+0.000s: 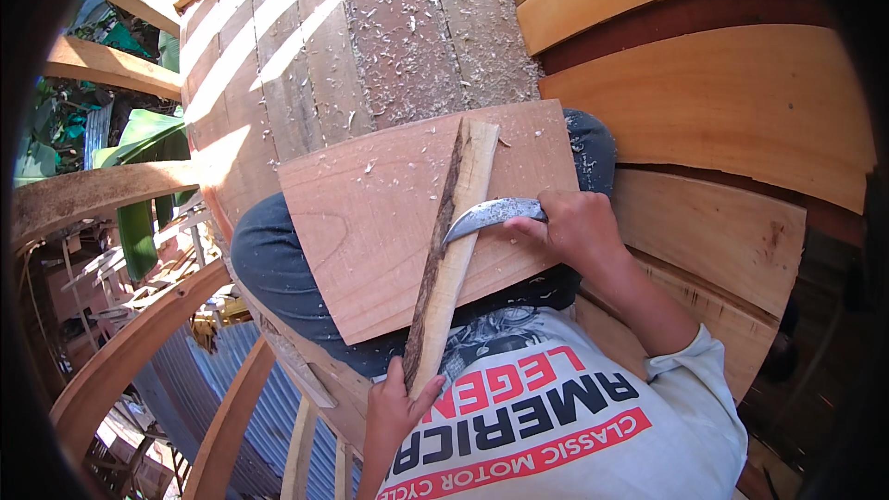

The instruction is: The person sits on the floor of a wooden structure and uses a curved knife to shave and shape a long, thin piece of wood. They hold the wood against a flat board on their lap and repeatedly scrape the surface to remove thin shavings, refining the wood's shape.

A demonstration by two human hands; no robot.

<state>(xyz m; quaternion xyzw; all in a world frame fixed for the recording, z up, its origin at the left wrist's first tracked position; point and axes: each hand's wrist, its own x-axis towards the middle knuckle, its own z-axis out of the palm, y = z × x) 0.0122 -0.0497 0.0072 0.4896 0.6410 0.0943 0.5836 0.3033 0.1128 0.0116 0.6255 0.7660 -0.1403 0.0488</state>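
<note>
A long strip of wood (pixel 456 264), pale on one face with dark bark along its left side, slants across a flat board (pixel 356 222) on my lap. My left hand (pixel 402 400) grips the strip's near end, close to my shirt. In my right hand (pixel 576 233) is a knife with a curved metal blade (pixel 495 214); its handle is hidden in my closed fingers. The blade lies across the strip at about mid-length, its tip reaching the bark side. A few light shavings are scattered on the board.
Wood shavings cover the plank floor (pixel 398 46) ahead. A plank wall (pixel 704 102) stands close on my right. To the left are wooden rails (pixel 102 176) with gaps between them, leaves (pixel 148 139) beyond and corrugated metal sheets (pixel 208 375) below.
</note>
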